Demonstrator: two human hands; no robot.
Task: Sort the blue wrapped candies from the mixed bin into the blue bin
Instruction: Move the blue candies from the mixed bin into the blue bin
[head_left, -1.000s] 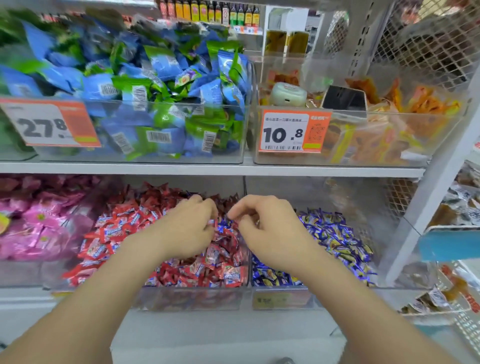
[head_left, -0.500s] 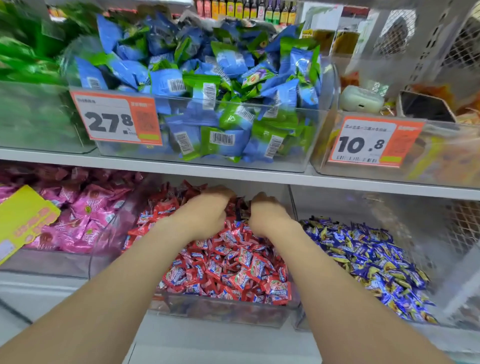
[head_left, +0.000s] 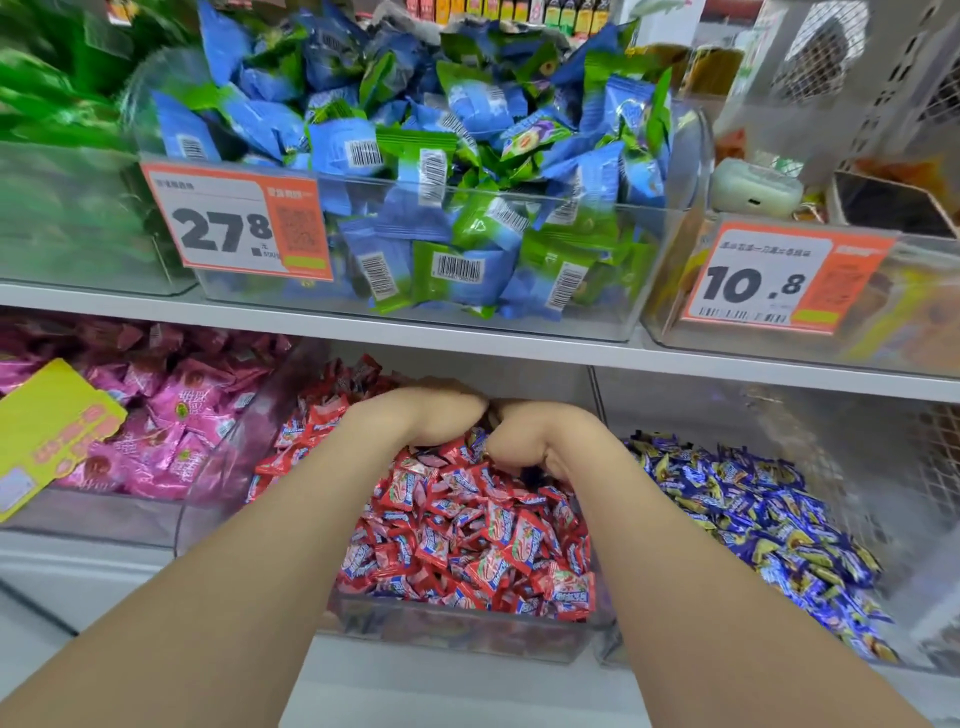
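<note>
1. The mixed bin (head_left: 457, 629) stands nearest, on the lower shelf, and is filled with red candies (head_left: 467, 535).
2. At the back of this pile, the left grip (head_left: 431, 415) and the right grip (head_left: 535, 436) are side by side, nearly touching. The fingers of both are turned down into the candies and hidden, so it cannot be told how far they are curled or what they hold.
3. The blue wrapped candies (head_left: 753, 519) lie in the blue bin (head_left: 691, 405), just beside the mixed bin on the right. None can be told apart with certainty in the mixed pile, because the red wrappers also carry blue print.
4. Handling, as judged: each candy is small and light, with slick, crinkly film over a firm core. Pinch it across the body or by a crimped end. The loose pile will probably shift.
</note>
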